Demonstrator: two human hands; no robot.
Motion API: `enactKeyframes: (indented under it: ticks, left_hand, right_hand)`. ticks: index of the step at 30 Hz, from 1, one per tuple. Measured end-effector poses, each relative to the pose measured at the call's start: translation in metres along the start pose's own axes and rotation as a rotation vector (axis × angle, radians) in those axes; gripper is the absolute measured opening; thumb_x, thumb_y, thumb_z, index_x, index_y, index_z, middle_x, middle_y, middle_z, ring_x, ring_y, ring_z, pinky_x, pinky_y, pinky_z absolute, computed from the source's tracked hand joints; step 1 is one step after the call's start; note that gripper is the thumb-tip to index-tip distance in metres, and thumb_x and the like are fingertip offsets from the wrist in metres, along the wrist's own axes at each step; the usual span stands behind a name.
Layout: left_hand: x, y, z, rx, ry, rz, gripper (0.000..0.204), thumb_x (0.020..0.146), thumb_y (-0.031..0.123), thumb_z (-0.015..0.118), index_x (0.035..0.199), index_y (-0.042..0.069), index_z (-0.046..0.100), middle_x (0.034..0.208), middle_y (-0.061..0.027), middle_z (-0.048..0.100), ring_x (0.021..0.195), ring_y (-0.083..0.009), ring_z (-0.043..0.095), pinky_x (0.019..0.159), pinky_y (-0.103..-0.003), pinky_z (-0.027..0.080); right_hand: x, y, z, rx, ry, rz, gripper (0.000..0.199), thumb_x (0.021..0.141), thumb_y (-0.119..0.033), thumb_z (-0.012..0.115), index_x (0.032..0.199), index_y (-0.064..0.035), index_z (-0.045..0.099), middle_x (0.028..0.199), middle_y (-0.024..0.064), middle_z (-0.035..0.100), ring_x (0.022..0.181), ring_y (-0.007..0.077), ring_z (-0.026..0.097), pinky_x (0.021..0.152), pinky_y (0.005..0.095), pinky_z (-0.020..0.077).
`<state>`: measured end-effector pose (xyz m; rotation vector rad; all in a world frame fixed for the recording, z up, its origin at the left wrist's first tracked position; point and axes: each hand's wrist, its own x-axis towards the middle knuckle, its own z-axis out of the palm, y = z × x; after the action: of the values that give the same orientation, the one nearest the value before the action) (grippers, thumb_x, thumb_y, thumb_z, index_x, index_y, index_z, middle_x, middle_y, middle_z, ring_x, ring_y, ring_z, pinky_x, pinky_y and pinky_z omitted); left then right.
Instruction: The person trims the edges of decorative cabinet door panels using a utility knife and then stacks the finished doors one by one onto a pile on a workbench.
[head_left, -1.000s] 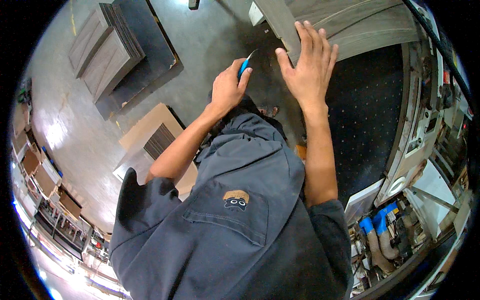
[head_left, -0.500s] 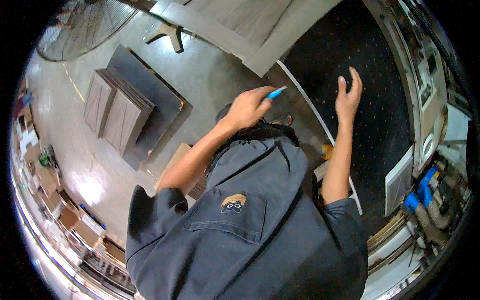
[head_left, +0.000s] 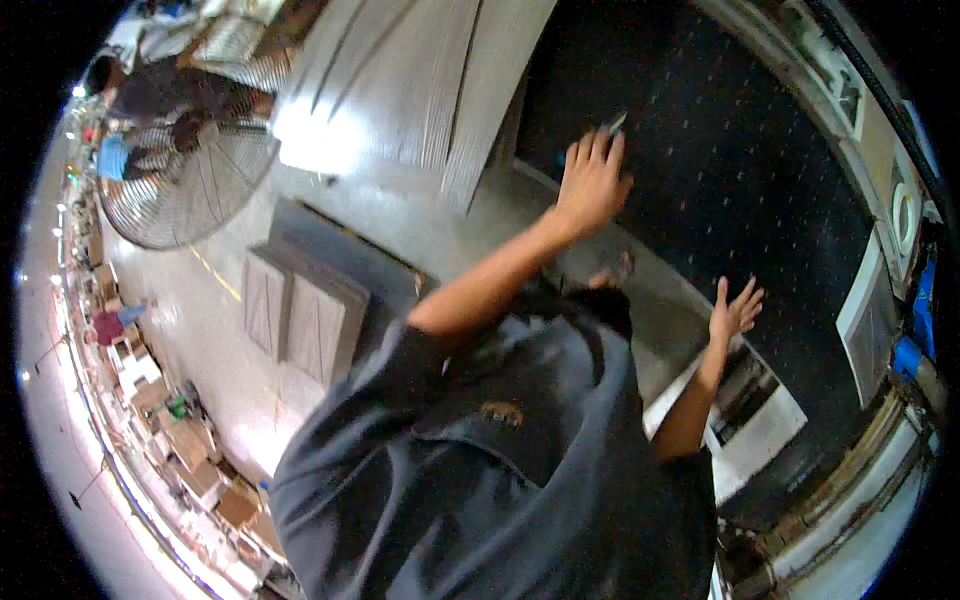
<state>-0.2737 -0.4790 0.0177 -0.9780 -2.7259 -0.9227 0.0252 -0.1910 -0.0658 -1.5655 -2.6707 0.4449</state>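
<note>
Overhead, left hand (head_left: 592,185) is gripping a blue-handled knife (head_left: 608,128), fingers curled round it, tip poking past the fingertips over the black sheet (head_left: 760,180). Right hand (head_left: 735,312) is lying spread flat on that sheet near its pale edge. Grey panels (head_left: 300,315) are lying on the floor (head_left: 200,280); a fan (head_left: 185,190) is standing beyond.
</note>
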Motion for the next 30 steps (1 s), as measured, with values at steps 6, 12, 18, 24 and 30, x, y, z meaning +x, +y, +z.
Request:
enactKeyframes:
  ticks: [6, 12, 18, 24, 30]
  left_hand:
    - [0.041, -0.079, -0.170, 0.200, 0.223, 0.095, 0.060, 0.088, 0.029, 0.082, 0.139, 0.005, 0.061, 0.141, -0.0208, 0.063, 0.130, -0.0423, 0.058, 0.115, -0.055, 0.040]
    - [-0.009, -0.373, -0.348, 0.849, 0.383, -0.571, 0.085, 0.095, 0.066, 0.066, 0.145, -0.002, 0.057, 0.153, -0.0291, 0.052, 0.145, -0.0465, 0.045, 0.122, -0.056, 0.032]
    - [0.015, -0.376, -0.308, 0.578, 0.184, -0.788, 0.081, 0.100, 0.066, 0.056, 0.146, -0.001, 0.057, 0.146, -0.0304, 0.057, 0.137, -0.0481, 0.051, 0.117, -0.057, 0.037]
    - [0.006, -0.376, -0.314, 0.566, 0.255, -0.770, 0.079, 0.105, 0.066, 0.046, 0.146, 0.000, 0.058, 0.139, -0.0317, 0.062, 0.130, -0.0498, 0.058, 0.112, -0.057, 0.043]
    - [0.032, -0.398, -0.335, 0.607, 0.223, -0.762, 0.080, 0.104, 0.068, 0.046, 0.146, 0.002, 0.060, 0.136, -0.0329, 0.064, 0.119, -0.0492, 0.066, 0.099, -0.057, 0.053]
  right_hand:
    - [-0.014, -0.121, -0.025, 0.487, 0.089, -0.206, 0.080, 0.102, -0.050, 0.066, 0.159, 0.0005, 0.043, 0.168, 0.0250, 0.036, 0.157, 0.0399, 0.034, 0.128, 0.0502, 0.0249]
    - [-0.088, -0.372, -0.028, 1.097, -0.625, -0.690, 0.093, 0.101, -0.047, 0.072, 0.167, 0.0008, 0.026, 0.173, 0.0226, 0.029, 0.161, 0.0334, 0.026, 0.129, 0.0424, 0.0227]
    - [-0.081, -0.482, 0.037, 0.902, -0.415, -0.824, 0.105, 0.104, -0.045, 0.063, 0.167, 0.0061, -0.004, 0.175, 0.0311, 0.003, 0.163, 0.0418, 0.008, 0.132, 0.0463, 0.0120]
    - [-0.072, -0.534, 0.050, 1.021, -0.289, -0.730, 0.096, 0.104, -0.025, 0.064, 0.167, 0.0070, -0.001, 0.173, 0.0344, 0.011, 0.161, 0.0475, 0.016, 0.132, 0.0492, 0.0171]
    - [-0.049, -0.549, 0.047, 0.984, -0.188, -0.747, 0.086, 0.101, -0.021, 0.069, 0.161, 0.0035, 0.012, 0.170, 0.0290, 0.016, 0.158, 0.0434, 0.019, 0.130, 0.0468, 0.0190]
